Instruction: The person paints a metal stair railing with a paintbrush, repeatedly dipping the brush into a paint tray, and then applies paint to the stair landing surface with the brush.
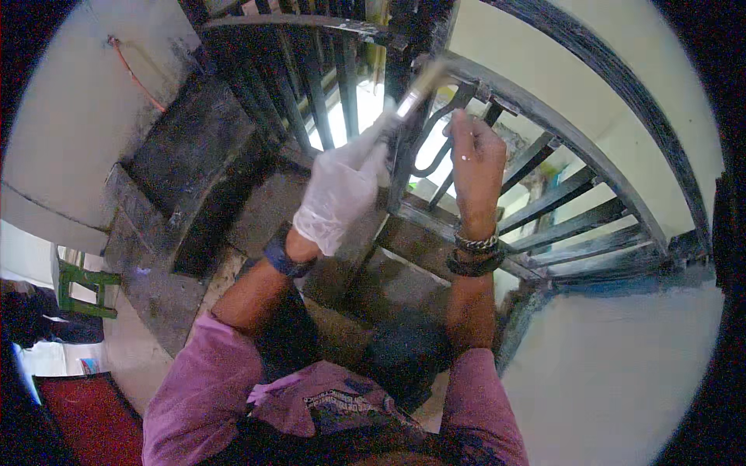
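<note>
My left hand [339,182], in a thin white glove, is closed around a paintbrush [408,101]. The brush points up and to the right, its bristles blurred beside the joint of the dark metal railing [571,132]. I cannot tell whether they touch the metal. Bare and curled, my right hand [475,151] is in front of a slanting bar, just right of a curved black metal piece [449,116]. Its fingers are closed, and what they hold, if anything, is hidden. A pale speck shows on its back.
Dark steps [190,155] lie at the left, beside a pale wall with an orange cord [136,74]. A green stool [87,287] and a red panel [89,415] are at the lower left. A pale wall [614,365] stands at the lower right, below the railing.
</note>
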A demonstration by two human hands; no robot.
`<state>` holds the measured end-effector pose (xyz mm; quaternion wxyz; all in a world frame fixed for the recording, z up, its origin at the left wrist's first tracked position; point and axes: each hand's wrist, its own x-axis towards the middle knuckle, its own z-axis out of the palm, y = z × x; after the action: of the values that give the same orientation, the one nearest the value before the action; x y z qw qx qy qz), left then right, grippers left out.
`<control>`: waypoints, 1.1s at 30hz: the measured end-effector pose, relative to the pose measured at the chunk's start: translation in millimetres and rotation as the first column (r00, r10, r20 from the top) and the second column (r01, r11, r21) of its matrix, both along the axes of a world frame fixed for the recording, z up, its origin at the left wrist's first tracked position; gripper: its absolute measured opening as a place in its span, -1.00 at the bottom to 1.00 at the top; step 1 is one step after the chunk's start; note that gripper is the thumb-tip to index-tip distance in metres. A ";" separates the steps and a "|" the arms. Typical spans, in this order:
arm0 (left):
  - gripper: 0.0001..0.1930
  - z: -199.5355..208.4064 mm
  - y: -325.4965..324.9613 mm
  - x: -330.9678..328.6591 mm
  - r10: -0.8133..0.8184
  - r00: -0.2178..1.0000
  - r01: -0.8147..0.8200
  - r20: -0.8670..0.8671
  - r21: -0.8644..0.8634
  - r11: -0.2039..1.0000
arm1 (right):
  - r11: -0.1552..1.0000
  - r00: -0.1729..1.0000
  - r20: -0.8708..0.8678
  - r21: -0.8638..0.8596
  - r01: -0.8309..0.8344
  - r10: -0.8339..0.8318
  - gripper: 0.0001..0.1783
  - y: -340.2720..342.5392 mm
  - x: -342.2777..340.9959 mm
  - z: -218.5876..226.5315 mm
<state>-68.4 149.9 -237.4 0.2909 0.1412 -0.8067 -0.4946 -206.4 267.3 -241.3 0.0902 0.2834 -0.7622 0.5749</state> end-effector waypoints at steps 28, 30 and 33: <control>-0.58 57.5 -1.5 10.4 0.047 0.999 -0.047 -0.026 0.003 0.999 | 0.996 0.997 -0.057 -0.070 0.054 -0.058 -0.75 3.5 3.5 -22.1; -0.58 56.2 -6.0 3.9 0.090 0.983 -0.086 -0.158 0.034 0.996 | 0.995 0.999 -0.026 -0.086 0.044 -0.047 -0.74 2.8 4.3 -21.5; -0.60 53.9 -14.3 -4.0 0.084 0.982 -0.099 -0.167 -0.083 0.992 | 0.993 0.996 -0.052 -0.101 0.063 -0.069 -0.73 2.0 4.6 -21.6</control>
<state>-72.4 135.6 -183.5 0.3846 0.1237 -0.7946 -0.4532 -201.9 269.3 -262.9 0.1443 0.2691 -0.7388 0.6008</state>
